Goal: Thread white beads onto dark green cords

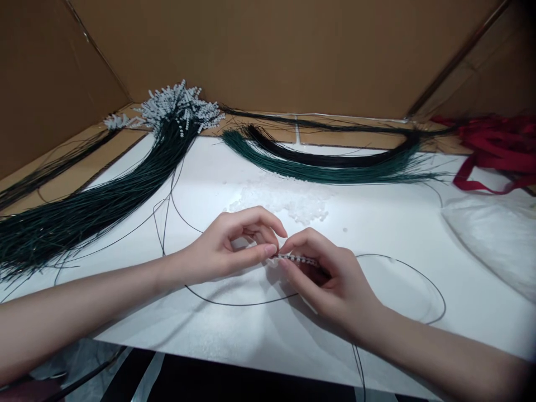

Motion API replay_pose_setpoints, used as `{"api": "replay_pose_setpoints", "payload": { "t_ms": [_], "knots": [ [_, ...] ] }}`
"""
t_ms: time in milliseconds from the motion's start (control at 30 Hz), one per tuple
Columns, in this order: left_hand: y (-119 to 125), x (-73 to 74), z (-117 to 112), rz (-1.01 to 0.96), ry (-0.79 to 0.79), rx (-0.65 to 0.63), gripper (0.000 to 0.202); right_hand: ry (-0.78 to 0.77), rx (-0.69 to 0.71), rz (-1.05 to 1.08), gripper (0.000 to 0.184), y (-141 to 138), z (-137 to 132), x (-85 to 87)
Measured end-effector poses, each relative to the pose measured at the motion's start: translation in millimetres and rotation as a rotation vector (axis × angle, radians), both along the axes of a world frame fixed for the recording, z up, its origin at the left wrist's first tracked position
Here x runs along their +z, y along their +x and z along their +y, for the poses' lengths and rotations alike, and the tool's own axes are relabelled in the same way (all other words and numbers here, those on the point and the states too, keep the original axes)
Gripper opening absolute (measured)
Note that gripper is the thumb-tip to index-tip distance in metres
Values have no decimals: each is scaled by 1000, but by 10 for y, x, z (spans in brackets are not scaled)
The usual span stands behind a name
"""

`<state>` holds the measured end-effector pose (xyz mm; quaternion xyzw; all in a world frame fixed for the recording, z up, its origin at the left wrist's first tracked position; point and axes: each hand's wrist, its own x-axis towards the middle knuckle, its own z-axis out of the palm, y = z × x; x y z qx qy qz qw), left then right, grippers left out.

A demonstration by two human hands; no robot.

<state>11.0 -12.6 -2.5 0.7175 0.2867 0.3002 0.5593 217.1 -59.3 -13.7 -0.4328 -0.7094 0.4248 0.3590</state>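
Observation:
A short row of white beads on dark wire [302, 259] lies between the thumb and fingers of my right hand [330, 273], at the middle of the board. My left hand [238, 240] meets its end, thumb and fingertips closed close to the last beads; what exactly they pinch is too small to tell. The thin dark wire [247, 305] loops out under both hands, with another curve [422, 273] to the right. Just beyond my hands, loose clear-white beads [301, 206] are spread over the white board [201, 173].
A thick bundle of green wires [125, 184] with white beaded tips [180, 106] lies at the left. Black and green wire bundles [318, 167] curve along the back. Red ribbon [498, 151] and a clear plastic bag [498, 234] are at the right. Cardboard walls [268, 50] enclose the back.

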Motion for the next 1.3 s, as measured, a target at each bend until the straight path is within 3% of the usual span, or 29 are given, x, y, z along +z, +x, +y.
{"api": "replay_pose_setpoints", "payload": {
  "t_ms": [333, 1300],
  "knots": [
    [-11, -12, 1, 26, 91, -8, 20, -15, 4, -7, 6, 5, -3, -1],
    [-24, -11, 0, 30, 61, -39, 21, -27, 39, 0, 3, 4, -6, 24]
  ]
}}
